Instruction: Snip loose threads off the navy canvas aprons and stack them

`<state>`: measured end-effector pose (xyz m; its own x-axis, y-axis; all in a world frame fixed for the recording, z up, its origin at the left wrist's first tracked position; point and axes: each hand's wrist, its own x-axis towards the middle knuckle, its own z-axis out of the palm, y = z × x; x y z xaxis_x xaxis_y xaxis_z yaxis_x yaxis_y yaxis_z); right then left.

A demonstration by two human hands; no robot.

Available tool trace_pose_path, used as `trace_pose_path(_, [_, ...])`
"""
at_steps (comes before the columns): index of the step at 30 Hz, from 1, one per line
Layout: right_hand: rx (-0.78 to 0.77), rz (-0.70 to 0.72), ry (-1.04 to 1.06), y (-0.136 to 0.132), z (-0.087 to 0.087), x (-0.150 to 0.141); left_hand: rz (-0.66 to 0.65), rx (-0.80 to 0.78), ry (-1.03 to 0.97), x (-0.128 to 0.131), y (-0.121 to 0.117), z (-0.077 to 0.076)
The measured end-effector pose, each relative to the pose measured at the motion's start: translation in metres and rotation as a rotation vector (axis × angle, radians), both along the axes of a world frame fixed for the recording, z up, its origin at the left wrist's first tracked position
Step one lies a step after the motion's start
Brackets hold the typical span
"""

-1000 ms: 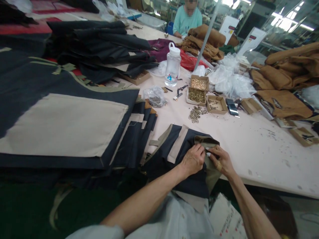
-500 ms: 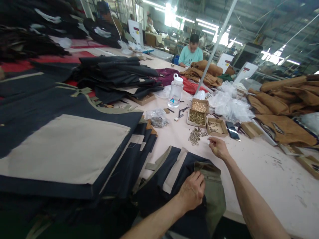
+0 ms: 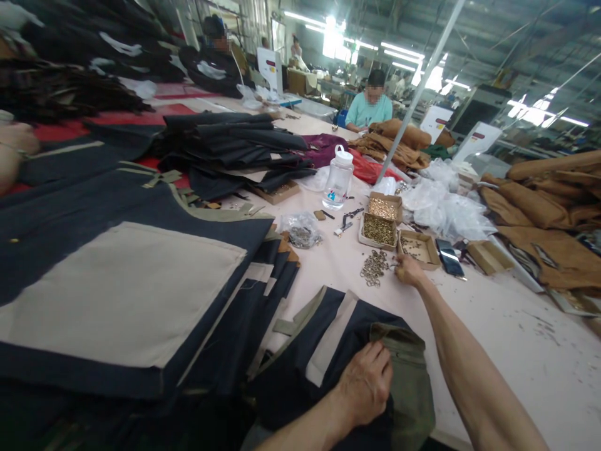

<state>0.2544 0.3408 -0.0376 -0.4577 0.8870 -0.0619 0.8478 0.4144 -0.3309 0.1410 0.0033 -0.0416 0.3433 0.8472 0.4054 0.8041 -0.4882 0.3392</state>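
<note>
Left hand: closed on dark cloth.
Right hand: shifted from cloth to beside metal rings; grip unclear.
Cloth: held one-handed.

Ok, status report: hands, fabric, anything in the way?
Left fingers on navy-and-olive fabric piece. Right fingers beside loose metal rings, grip unclear. Open cardboard box close by, contact unclear.

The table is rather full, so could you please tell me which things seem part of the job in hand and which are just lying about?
Likely in use:
dark cloth, under the left hand
metal rings, beside the right hand
cardboard box, right by that hand

Likely just lying about:
water bottle
phone
plastic bags
</note>
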Motion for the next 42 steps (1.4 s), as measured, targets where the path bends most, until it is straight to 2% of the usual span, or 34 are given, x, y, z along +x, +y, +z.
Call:
trace_pose_path(5, [0.045, -0.009, 0.039, -0.022, 0.014, 0.011, 0.012, 0.006, 0.025, 0.002, -0.001, 0.000])
trace_pose_path(8, [0.085, -0.029, 0.195, -0.051, 0.028, 0.022, 0.027, -0.004, 0.002, 0.002, -0.001, -0.001])
trace_pose_path(11, [0.043, -0.084, 0.519, -0.102, 0.036, 0.038, -0.001, -0.021, -0.102, 0.000, 0.000, 0.003])
trace_pose_path(14, [0.014, -0.141, 0.716, -0.173, 0.037, 0.054, -0.065, -0.027, -0.317, -0.001, 0.003, 0.012])
trace_pose_path(18, [0.120, -0.091, 0.723, -0.257, 0.029, 0.069, -0.038, -0.119, -0.639, 0.001, 0.009, 0.023])
trace_pose_path(21, [0.214, -0.046, 0.688, -0.291, 0.019, 0.074, 0.036, -0.251, -0.753, 0.003, 0.013, 0.030])
trace_pose_path(26, [0.325, -0.007, 0.616, -0.304, 0.006, 0.078, 0.051, -0.362, -0.773, 0.000, 0.018, 0.036])
trace_pose_path(31, [0.318, 0.013, 0.701, -0.309, 0.008, 0.072, 0.039, -0.401, -0.747, -0.007, 0.020, 0.036])
trace_pose_path(35, [0.153, -0.098, 0.870, -0.310, 0.011, 0.065, 0.049, -0.418, -0.743, -0.009, 0.022, 0.032])
trace_pose_path(39, [-0.098, -0.297, 1.118, -0.304, 0.005, 0.061, 0.047, -0.429, -0.750, -0.010, 0.023, 0.028])
trace_pose_path(42, [-0.224, -0.407, 1.249, -0.300, 0.000, 0.061, 0.038, -0.436, -0.759, -0.011, 0.025, 0.027])
